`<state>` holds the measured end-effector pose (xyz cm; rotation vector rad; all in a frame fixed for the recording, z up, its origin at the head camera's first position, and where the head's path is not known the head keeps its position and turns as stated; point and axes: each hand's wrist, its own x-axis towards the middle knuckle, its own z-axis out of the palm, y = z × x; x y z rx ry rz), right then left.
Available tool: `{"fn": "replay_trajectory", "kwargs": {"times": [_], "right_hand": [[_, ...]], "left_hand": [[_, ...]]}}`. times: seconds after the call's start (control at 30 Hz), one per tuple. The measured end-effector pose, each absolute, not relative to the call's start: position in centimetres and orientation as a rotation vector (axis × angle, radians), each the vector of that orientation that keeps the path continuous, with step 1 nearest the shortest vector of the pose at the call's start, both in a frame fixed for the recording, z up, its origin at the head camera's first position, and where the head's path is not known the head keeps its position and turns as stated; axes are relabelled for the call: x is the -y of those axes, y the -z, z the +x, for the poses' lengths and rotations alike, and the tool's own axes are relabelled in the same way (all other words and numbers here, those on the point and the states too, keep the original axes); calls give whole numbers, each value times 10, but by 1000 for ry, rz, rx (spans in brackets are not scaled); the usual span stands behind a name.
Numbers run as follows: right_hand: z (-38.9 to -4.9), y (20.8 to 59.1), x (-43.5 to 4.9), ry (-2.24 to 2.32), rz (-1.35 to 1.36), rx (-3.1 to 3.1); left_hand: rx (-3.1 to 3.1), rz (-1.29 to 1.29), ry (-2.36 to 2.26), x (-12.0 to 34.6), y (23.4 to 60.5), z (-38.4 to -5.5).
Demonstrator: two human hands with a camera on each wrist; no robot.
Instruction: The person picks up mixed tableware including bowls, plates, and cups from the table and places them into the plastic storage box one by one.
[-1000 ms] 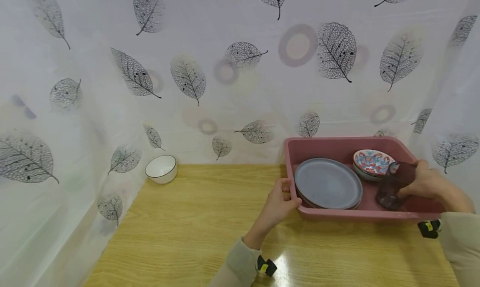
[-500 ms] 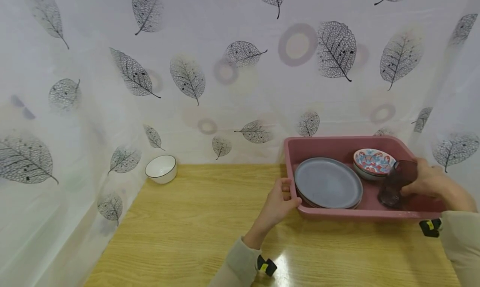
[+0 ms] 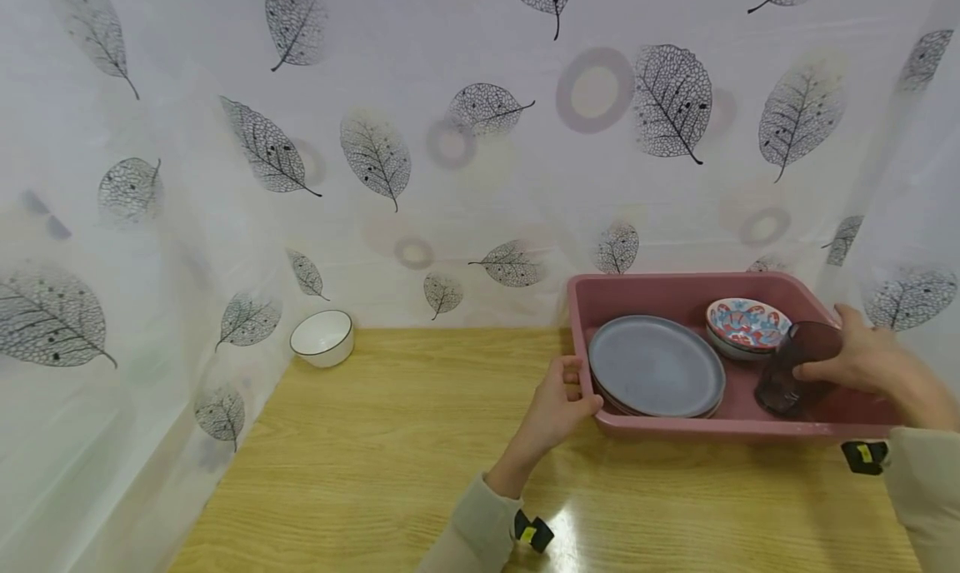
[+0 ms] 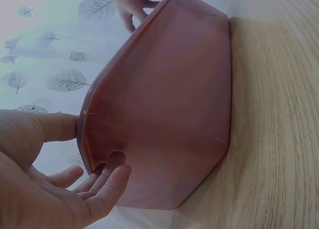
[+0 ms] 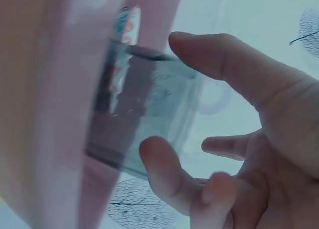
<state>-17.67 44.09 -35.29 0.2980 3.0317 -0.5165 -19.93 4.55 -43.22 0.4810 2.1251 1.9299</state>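
In the head view, my left hand (image 3: 553, 406) grips the left front corner of a pink plastic basin (image 3: 738, 427). The left wrist view shows the thumb over the rim and fingertips beneath it. At the basin's right end, a dark see-through glass (image 3: 787, 380) sits inside with its mouth toward the upper right. My right hand (image 3: 862, 352) is at its right side. The right wrist view shows thumb and fingers spread loosely around the glass, not closed on it; contact is hard to tell. A stack of grey plates (image 3: 656, 366) and patterned bowls (image 3: 748, 323) share the basin.
A white bowl (image 3: 322, 340) with a dark rim stands at the back left corner of the wooden table (image 3: 375, 448). A pale curtain (image 3: 450, 181) printed with leaves hangs behind and along the sides.
The glass has shifted a little to the right. My right hand has loosened around it, its fingers lifting and spreading. My left hand stays on the basin rim.
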Motion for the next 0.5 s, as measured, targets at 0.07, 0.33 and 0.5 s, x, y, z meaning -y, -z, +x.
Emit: {"fn": "replay_trajectory", "kwargs": {"times": [0.07,0.33,0.5], "right_hand": [[-175,351,-436,516,331,-3048],[-168,335,-417,544,351,-3102],[-162,327,-398,604,298,-3155]], "left_hand": [[-2123,474,-1932,-45,433,-199],[-2122,474,-1933,-45,434,-200],[-2119,468,-1932,-44,433,-199]]}}
